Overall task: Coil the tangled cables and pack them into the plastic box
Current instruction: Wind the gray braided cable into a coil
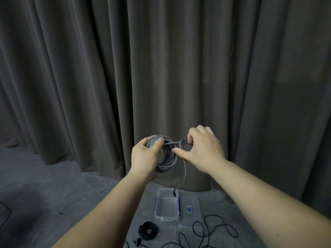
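My left hand grips a coil of grey braided cable, held up in front of the curtain. My right hand pinches a strand of the same cable at the coil's upper right. From there the cable's loose tail hangs down, its plug end dangling just above the clear plastic box with blue clips, which stands open on the floor. Its clear lid lies right beside it. A coiled black cable lies in front of the box, and a loose black cable sprawls to the right.
A dark grey curtain fills the background. The floor is grey concrete. A small dark plug lies near the bottom edge, by the coiled black cable.
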`<state>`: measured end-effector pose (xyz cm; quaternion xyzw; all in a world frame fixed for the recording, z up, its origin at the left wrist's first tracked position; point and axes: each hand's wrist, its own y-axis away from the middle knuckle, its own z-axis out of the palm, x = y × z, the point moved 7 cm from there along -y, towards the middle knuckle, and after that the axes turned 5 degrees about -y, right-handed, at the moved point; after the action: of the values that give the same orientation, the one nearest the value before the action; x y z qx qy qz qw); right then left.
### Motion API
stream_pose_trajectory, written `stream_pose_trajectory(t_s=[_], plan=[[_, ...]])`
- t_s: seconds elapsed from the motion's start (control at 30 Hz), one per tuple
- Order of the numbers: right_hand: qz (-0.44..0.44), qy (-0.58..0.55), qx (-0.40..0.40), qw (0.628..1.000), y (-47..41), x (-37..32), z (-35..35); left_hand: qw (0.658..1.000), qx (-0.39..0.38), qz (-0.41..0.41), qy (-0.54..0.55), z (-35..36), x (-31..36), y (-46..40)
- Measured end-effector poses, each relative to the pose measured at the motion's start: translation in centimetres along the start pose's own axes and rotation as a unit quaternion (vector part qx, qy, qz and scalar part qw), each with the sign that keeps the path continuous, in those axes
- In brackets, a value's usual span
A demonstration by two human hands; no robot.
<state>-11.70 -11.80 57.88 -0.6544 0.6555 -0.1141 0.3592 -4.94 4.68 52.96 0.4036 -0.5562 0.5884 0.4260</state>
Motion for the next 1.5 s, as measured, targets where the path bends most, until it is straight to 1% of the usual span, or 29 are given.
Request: stream_pose_trajectory(t_s=[0.07,0.13,0.27,0.33,0.4,0.47,0.53,0.6,0.77,0.83,0.87,0.93,1.0,1.1,1.13,1.23,1.3,1.43,1.5], plan=[[0.001,-0.017,-0.029,0.999,0.0,0.6,0.5,1.0,0.014,-0.005,-0.004,-0.4,-0.2,-0.3],[0.027,-0.038,-0.033,0.998,-0.1,1.1,0.8,1.0,0.001,0.001,-0.014,-0.4,0.0,-0.3],[0.077,-0.053,0.037,0.995,-0.3,2.4,0.3,0.995,-0.075,0.035,-0.061,0.7,0.9,0.2],[0.086,-0.074,0.072,0.991,-0.4,2.8,-0.2,0.99,-0.093,0.043,-0.094,1.0,1.2,0.3],[0.089,-0.101,0.12,0.984,-0.2,3.0,-1.1,0.988,-0.081,0.048,-0.12,0.7,1.2,0.1],[0.1,-0.127,0.158,0.974,0.2,3.6,-2.0,0.99,-0.058,0.046,-0.121,0.0,1.0,-0.4],[0.118,-0.127,0.171,0.97,0.4,4.6,-2.5,0.993,-0.027,0.041,-0.112,-0.9,0.9,-0.9],[0.14,-0.097,0.156,0.973,0.6,5.7,-2.2,0.995,-0.001,0.03,-0.092,-1.6,0.6,-1.2],[0.187,0.018,0.063,0.98,1.2,7.3,-0.5,0.999,0.03,-0.022,-0.013,-2.4,-0.6,-1.9],[0.188,0.05,0.017,0.981,1.3,7.2,0.2,0.999,0.026,-0.019,-0.01,-2.2,-0.6,-1.9],[0.173,0.06,0.0,0.983,1.2,6.8,0.5,1.0,0.015,-0.012,-0.018,-1.9,-0.5,-1.9],[0.108,0.056,0.001,0.993,0.9,5.0,0.9,0.999,-0.012,0.003,-0.038,-1.0,-0.3,-1.6],[0.036,0.021,0.017,0.999,0.5,2.8,1.1,0.999,-0.025,0.007,-0.043,-0.2,-0.2,-1.5],[0.016,-0.019,0.003,1.0,-0.1,1.4,1.4,0.998,-0.034,0.01,-0.051,0.7,-0.1,-1.4],[0.01,-0.01,-0.006,1.0,-0.1,1.4,1.5,0.998,-0.038,0.012,-0.056,0.9,-0.1,-1.3],[-0.029,0.073,-0.054,0.995,0.3,1.8,2.3,0.998,-0.044,0.013,-0.05,1.1,0.0,-1.2],[-0.036,0.095,-0.076,0.992,0.7,2.3,2.6,0.997,-0.045,0.019,-0.056,1.1,0.1,-1.3],[0.018,0.038,-0.083,0.996,0.9,3.0,2.7,0.997,-0.036,0.032,-0.058,1.0,0.2,-1.2],[0.02,0.028,-0.079,0.996,1.0,3.2,3.0,0.998,-0.03,0.019,-0.043,0.9,0.0,-1.1]])
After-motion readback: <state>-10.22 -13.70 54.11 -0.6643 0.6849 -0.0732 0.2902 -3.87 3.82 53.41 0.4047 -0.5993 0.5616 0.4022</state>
